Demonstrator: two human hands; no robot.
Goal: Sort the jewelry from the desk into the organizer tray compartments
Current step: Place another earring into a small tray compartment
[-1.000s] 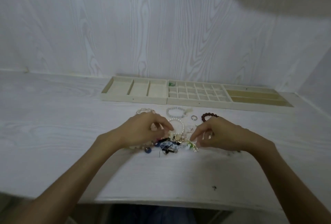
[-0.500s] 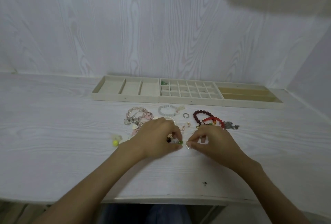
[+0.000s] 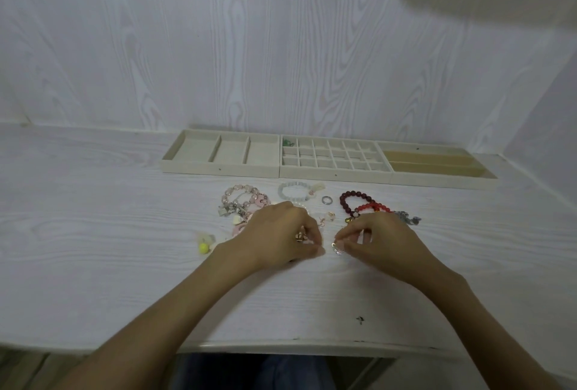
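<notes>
The right hand [image 3: 379, 241] pinches a small silver sparkling piece [image 3: 337, 249] between thumb and forefinger just above the white wood-grain desk [image 3: 93, 233]. The left hand [image 3: 281, 235] curls its fingers around small gold-and-pink pieces [image 3: 301, 236]. Around the hands lie pink bead bracelets [image 3: 245, 202], a pale bead bracelet [image 3: 293, 191], a silver ring [image 3: 327, 200], a dark red bead bracelet [image 3: 351, 202], a bright red bead bracelet [image 3: 373, 207] and a yellow bead charm [image 3: 204, 247]. Beyond stands the cream fabric-lined organizer tray [image 3: 334, 175]: three wide compartments left, a grid in the middle holding one green item [image 3: 287, 142] in its far-left cell, long slots right. A white wood-grain wall [image 3: 218, 46] rises behind.
</notes>
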